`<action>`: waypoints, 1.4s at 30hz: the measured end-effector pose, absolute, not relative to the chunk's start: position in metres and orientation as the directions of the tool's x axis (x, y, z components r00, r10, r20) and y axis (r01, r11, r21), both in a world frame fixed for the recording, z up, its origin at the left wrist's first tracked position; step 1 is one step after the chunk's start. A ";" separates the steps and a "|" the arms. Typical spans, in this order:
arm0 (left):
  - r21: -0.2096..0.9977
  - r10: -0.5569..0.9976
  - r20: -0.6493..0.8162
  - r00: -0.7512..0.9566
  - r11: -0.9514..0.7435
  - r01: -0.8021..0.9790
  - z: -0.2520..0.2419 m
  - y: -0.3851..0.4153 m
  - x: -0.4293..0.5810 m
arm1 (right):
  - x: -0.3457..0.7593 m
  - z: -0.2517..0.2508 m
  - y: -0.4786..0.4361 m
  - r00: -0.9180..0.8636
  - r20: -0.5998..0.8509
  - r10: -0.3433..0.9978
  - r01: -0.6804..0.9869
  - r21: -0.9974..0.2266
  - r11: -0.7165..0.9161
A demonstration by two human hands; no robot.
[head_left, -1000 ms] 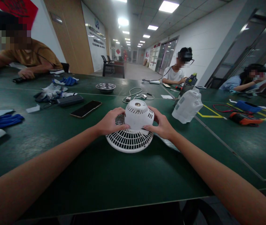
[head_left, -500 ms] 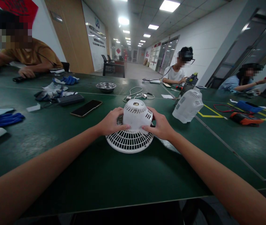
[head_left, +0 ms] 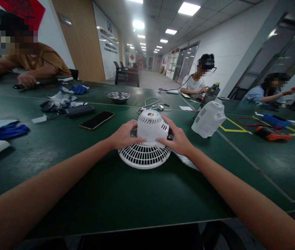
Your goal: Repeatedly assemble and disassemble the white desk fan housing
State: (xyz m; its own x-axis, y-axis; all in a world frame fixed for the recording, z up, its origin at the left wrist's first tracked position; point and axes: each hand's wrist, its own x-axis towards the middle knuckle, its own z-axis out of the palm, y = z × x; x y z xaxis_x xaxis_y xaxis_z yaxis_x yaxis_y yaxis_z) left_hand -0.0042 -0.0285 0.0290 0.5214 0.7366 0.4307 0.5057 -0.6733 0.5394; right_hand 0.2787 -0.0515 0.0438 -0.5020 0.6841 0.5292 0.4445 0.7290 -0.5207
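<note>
A white fan motor housing (head_left: 151,126) with vent slots sits on top of a round white fan grille (head_left: 144,158), which lies on the green table. My left hand (head_left: 126,134) wraps the housing's left side, thumb at its lower front edge. On the other side my right hand (head_left: 176,137) grips it the same way. The fingertips of both hands are hidden behind the housing. Just beyond, a pale cable (head_left: 152,103) with a plug lies loosely coiled. A white plastic fan part (head_left: 208,119) with slots stands to the right of my right hand.
A phone (head_left: 96,120), a dark case (head_left: 79,110) and blue gloves (head_left: 10,132) lie to the left. A metal bowl (head_left: 118,97) stands farther back. At right are an orange-and-black meter (head_left: 272,134) and a blue box (head_left: 276,120). Three people sit around the table (head_left: 126,201).
The view has shifted slightly. Both hands keep their hold on the housing, which stays on the grille. The person at left has moved a hand a little.
</note>
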 end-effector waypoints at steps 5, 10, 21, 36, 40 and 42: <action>0.534 0.726 0.444 0.525 -0.685 0.496 0.027 -0.028 -0.005 | 0.279 0.043 -0.052 -0.525 0.546 0.653 0.415 -0.505 0.757; 0.506 0.717 0.444 0.538 -0.696 0.510 0.031 -0.032 -0.004 | 0.277 0.040 -0.053 -0.481 0.565 0.670 0.428 -0.515 0.742; 0.424 0.693 0.454 0.559 -0.721 0.548 0.038 -0.035 -0.002 | 0.280 0.043 -0.061 -0.470 0.551 0.689 0.496 -0.481 0.723; 0.548 0.642 0.505 0.577 -0.755 0.360 0.032 -0.041 -0.007 | 0.269 0.038 -0.070 -0.516 0.468 0.717 0.430 -0.582 0.690; 0.517 0.638 0.520 0.568 -0.764 0.386 0.030 -0.044 0.000 | 0.272 0.039 -0.065 -0.542 0.444 0.714 0.396 -0.614 0.682; 0.512 0.650 0.526 0.549 -0.757 0.405 0.030 -0.046 0.005 | 0.274 0.040 -0.063 -0.550 0.427 0.718 0.384 -0.633 0.672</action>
State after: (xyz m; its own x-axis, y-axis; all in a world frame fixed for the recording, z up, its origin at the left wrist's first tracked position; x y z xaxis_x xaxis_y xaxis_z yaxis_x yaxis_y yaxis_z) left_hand 0.0045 -0.0463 0.0299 0.5492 0.6498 0.5256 0.4054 -0.7571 0.5123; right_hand 0.2740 -0.0632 0.0400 -0.5498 0.7177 0.4273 0.3844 0.6716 -0.6334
